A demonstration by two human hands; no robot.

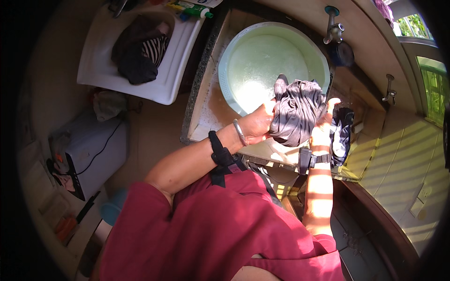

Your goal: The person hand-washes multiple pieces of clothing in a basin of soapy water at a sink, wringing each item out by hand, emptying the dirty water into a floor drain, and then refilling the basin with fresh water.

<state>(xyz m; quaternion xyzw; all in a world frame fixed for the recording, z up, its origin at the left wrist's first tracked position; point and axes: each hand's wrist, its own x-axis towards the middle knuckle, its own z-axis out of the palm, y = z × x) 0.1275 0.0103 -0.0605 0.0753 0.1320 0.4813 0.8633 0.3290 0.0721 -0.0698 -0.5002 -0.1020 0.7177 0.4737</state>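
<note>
Between my two hands is a bunched, dark grey wet-looking cloth garment (298, 110), held over the near right rim of a pale green plastic basin (222, 70). My left hand (259, 123) grips its left side, fingers closed on the fabric. On the right side my right hand (325, 117) supports it, thumb spread outward and the other fingers partly hidden by the cloth. Cloudy, sunlit water (267, 56) fills the basin's bottom. Another dark garment with pale patches (341, 137) lies on the ledge beyond my right wrist.
A white washbasin (168, 84) at upper left holds dark and striped clothes (135, 52). A green-and-white tube (193, 10) lies at its back. Two metal taps (333, 30) project from the right wall. A stone edge (202, 75) borders the sink around the green basin.
</note>
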